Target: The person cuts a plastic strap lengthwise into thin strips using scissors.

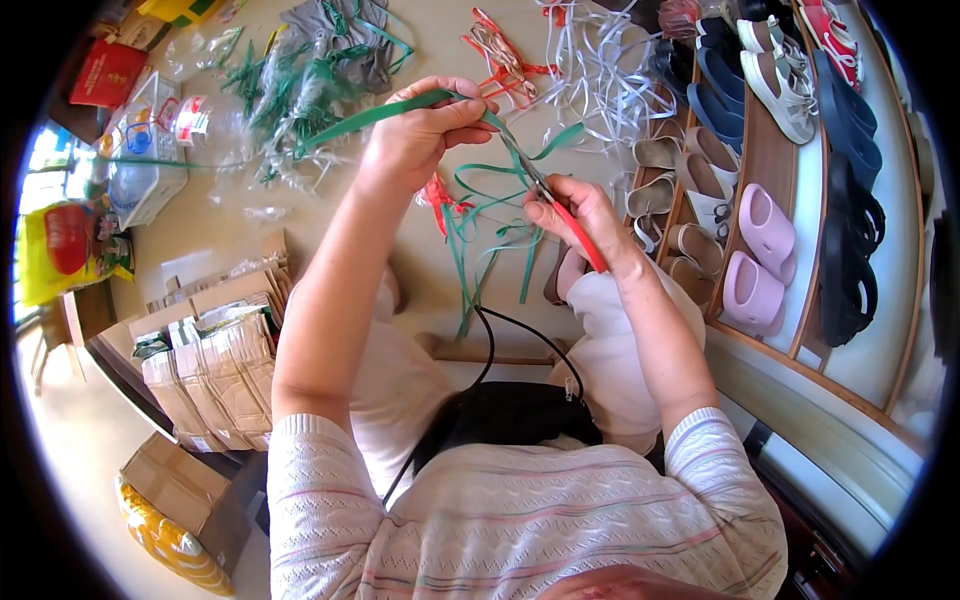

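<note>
My left hand pinches a flat green plastic strip, one end of which sticks out to the left. Red-handled scissors are gripped in my right hand, their blades reaching up and left to the strip beside my left fingertips. Whether the blades are apart or closed on the strip I cannot tell. Below both hands, thin green strips dangle and curl between my knees. A small red strip bundle lies just under my left hand.
On the floor ahead are white strips, red strips and a green tangle. A shoe rack with several pairs stands at right. Flattened cardboard and a large clear bottle are at left.
</note>
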Demonstrator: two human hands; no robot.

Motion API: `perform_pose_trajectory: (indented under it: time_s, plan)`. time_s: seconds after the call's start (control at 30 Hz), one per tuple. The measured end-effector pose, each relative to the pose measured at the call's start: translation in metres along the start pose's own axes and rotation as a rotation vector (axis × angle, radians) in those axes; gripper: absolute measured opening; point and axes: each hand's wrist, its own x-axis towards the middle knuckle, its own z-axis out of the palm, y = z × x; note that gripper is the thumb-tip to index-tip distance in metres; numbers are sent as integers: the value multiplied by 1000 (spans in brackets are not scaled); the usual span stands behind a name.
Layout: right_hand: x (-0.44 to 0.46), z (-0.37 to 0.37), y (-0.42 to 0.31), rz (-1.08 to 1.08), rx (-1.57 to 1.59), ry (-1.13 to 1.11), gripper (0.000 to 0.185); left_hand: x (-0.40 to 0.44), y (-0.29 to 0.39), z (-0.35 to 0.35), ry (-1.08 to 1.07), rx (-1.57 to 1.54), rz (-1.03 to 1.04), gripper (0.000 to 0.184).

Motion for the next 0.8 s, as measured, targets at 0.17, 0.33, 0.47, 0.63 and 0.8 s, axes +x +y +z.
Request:
perform_pose_trajectory:
  time_s: [0.17, 0.33, 0.47, 0.63, 0.8]
  plan:
    - [-3, 1, -10, 114, 98, -22, 21, -1, 1, 2, -16, -6, 23, 13]
    - [-4, 3, -10, 107, 121, -30, 23, -2, 0, 4, 6, 54, 65, 13]
    - [-4, 6, -10, 78, 105, -8, 24, -4, 1, 11, 71, 197, 129, 10]
    - [0, 7, 11, -48, -15, 30, 20, -6, -1, 18, 128, 301, 192, 8]
    - [-3, 6, -3, 75, 10, 40, 26, -5, -5, 17, 132, 336, 210, 7]
